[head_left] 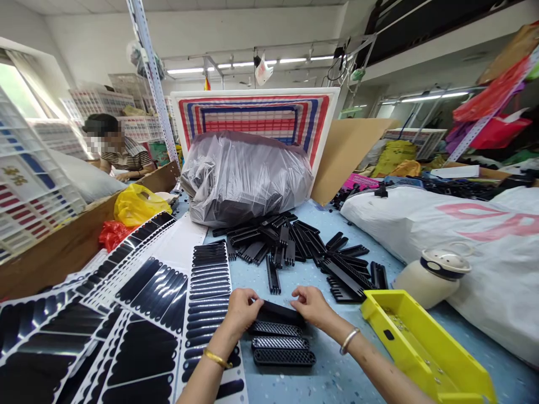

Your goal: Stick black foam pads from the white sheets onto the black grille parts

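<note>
Blue tabletop [295,387]: yellow bin [404,359] right, bulging bag [248,174] behind; hands [242,311] [314,307] pinching black bar [280,314] near ends.

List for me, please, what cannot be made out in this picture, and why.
All in the head view:
Small bits in the yellow bin: too small to identify.
Striped crate: lower part hidden by the grey bag.
Black piece between left hand and right hand: far side hidden by itself.
Leftmost sheets: cut off by the left edge.
</note>
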`<state>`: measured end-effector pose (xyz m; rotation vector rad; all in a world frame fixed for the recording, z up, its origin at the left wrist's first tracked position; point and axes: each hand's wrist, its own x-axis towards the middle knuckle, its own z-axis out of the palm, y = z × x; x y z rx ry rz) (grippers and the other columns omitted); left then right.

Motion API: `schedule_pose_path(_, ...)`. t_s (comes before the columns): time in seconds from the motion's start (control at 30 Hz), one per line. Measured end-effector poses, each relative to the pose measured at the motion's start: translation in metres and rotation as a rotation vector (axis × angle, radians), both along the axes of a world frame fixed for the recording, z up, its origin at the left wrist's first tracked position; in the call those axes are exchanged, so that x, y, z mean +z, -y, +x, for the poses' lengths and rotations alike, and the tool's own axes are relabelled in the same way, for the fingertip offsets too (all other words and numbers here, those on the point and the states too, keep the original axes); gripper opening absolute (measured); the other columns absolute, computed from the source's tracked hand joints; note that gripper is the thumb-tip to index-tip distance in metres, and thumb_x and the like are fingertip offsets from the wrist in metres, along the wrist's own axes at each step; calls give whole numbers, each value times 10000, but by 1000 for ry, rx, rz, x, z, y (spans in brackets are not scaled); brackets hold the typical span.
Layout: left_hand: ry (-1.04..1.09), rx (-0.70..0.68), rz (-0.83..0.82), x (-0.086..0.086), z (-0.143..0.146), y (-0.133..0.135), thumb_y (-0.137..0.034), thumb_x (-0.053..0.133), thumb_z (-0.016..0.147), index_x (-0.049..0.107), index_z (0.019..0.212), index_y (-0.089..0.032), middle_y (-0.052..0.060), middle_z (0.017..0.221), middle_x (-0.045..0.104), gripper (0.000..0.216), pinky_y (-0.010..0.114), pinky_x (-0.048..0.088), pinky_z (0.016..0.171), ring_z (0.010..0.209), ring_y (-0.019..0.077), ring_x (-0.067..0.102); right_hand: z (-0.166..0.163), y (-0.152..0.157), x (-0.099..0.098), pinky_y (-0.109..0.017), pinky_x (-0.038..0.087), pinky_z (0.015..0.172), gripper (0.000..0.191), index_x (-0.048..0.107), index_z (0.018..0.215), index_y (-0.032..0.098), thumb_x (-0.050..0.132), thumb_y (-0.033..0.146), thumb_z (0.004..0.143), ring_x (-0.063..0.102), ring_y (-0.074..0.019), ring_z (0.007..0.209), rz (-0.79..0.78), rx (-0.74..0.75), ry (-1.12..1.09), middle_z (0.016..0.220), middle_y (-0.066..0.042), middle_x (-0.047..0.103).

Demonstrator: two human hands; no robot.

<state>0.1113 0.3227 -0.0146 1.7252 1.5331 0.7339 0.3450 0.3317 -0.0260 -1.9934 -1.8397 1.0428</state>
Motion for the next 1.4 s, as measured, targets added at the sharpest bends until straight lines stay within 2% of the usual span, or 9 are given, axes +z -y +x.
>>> schedule_pose_path(0.2,172,58,-30,-12,-4,4,-53,621,640,735,981,-112,-12,624,678,365,232,478,593,623,159,642,7,14,0,-237,520,533,238,649,913,135,603,362,969,598,-94,553,-57,2,-124,725,38,639)
schedule_pose_path(0.27,202,40,-19,-10,-10,7,-47,617,612,745,931,-120,-4,637,688,352,247,496,616,642,171,656,3,15,0,-219,497,507,193,644,913,137,623,323,958,573,-82,520,-46,5,-173,686,53,619)
schedule_pose_path(0.4,199,23,50,-6,-24,23,-107,621,609,739,746,-173,-2,626,680,193,297,493,656,654,205,645,-5,19,1,-210,459,487,190,630,825,142,645,296,935,539,-78,492,4,10,-241,623,73,578)
schedule_pose_path(0.6,235,83,95,-18,-17,52,-260,560,774,719,819,-181,26,641,688,183,322,508,654,625,219,654,-2,35,7,-238,422,517,100,646,696,156,679,243,736,566,-128,549,110,-6,-294,579,31,617)
schedule_pose_path(0.7,279,140,102,-25,-8,56,-280,536,806,702,876,-175,71,793,743,209,328,549,748,779,237,712,-1,43,9,-254,430,546,141,653,677,169,646,309,688,588,-157,588,145,-21,-294,591,6,643)
schedule_pose_path(0.87,333,211,100,-29,0,61,-326,465,869,673,1166,-126,156,1187,725,415,381,503,1014,1130,267,672,0,55,11,-264,413,503,315,660,710,183,486,436,780,585,-174,542,162,-43,-255,553,-1,608)
schedule_pose_path(1.03,338,283,135,-33,17,79,-367,423,900,684,1186,-120,158,1319,657,459,420,420,1113,1268,294,578,-4,65,8,-282,419,591,267,622,639,202,519,403,782,577,-188,628,237,-24,-187,589,-13,622)
schedule_pose_path(1.27,407,287,103,-31,10,73,-497,504,853,691,1095,-141,156,1081,756,469,402,548,943,1047,301,702,2,63,1,-253,418,495,318,595,675,197,450,372,897,600,-169,548,182,-50,-124,560,6,614)
schedule_pose_path(1.4,342,240,85,-22,3,66,-528,574,806,693,1133,-127,182,1105,747,531,427,541,960,1062,325,696,4,35,5,-267,494,596,274,617,744,167,564,347,944,622,-142,609,173,-49,-13,650,27,632)
